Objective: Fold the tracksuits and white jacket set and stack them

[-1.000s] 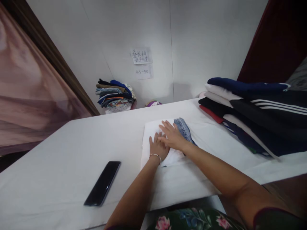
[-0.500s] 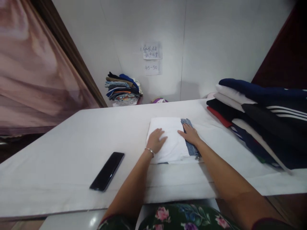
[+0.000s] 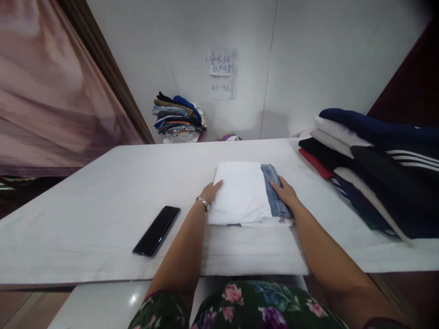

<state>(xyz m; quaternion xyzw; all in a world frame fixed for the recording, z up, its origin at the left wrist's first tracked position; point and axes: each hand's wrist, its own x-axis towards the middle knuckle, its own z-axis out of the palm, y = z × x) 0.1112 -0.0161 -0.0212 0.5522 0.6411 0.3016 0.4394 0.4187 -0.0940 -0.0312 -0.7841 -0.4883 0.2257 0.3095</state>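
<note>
A folded white garment with a blue denim strip (image 3: 242, 192) lies flat on the white table in front of me. My left hand (image 3: 211, 190) grips its left edge, thumb on top and the other fingers out of sight at the side or beneath. On the denim side, my right hand (image 3: 286, 191) holds the right edge the same way, its thumb resting on the strip. A small metal zipper pull shows at the garment's near right corner.
Left of my arms lies a black phone (image 3: 157, 230) on the white table (image 3: 137, 178). A tall stack of folded clothes (image 3: 363, 169) stands at the right. Beyond the far edge is another clothes pile (image 3: 178, 116), below paper notes (image 3: 222, 73) on the wall.
Both hands have moved from lying flat on top of the folded garment outward to its left and right edges, where they now grip it. The camera view has shifted slightly.
</note>
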